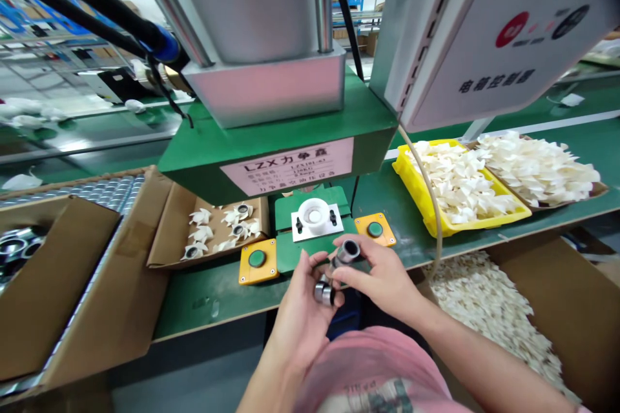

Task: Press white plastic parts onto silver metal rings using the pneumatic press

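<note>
Both hands are close together in front of the press. My right hand [382,274] grips a short stack of metal sleeves [347,253], the top one showing its open bore. My left hand [303,303], palm up with curled fingers, holds more shiny metal sleeves [323,293] and touches the stack as well. How many sleeves are hidden by the fingers I cannot tell. Just beyond the hands, a round white holder [316,214] is bolted to a white plate under the press head [281,148]. No impeller shows in the holder.
Green buttons on yellow boxes [258,261] [376,230] flank the holder. A cardboard tray [264,219] at left holds white impellers, some with metal sleeves. Farther left are cartons [116,297] of metal sleeves. A yellow crate [426,219] and a box [581,297] at right hold white impellers.
</note>
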A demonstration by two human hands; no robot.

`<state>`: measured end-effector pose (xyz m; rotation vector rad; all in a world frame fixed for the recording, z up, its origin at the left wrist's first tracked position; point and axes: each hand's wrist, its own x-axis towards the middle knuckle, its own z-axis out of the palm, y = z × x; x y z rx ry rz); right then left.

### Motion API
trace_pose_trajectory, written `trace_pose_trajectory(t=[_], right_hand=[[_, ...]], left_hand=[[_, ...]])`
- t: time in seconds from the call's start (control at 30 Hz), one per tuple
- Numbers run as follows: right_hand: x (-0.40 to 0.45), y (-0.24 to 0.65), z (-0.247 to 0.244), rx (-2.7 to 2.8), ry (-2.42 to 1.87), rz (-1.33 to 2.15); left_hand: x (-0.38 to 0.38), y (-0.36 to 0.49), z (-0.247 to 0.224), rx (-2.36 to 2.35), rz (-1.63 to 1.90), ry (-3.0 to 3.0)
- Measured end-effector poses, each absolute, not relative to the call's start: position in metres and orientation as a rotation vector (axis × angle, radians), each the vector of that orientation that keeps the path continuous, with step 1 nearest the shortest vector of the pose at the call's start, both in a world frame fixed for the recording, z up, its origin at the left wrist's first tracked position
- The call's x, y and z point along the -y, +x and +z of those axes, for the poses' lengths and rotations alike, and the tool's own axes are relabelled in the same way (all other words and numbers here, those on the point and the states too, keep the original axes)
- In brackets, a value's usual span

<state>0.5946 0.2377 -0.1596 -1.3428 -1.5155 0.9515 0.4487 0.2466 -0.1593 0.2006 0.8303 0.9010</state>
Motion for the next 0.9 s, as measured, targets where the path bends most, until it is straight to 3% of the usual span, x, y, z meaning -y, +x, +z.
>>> trace_pose_trajectory(t=[0.6, 0.9], right_hand=[[-0.22, 0.568, -0.183, 1.487, -1.307, 0.745], [-0.222, 0.573, -0.176, 1.551, -1.318, 0.628]], left_hand=[[-0.244, 0.457, -0.158, -0.896, 1.121, 0.079], [-0.237, 0.454, -0.155, -0.761, 0.935, 0.296]])
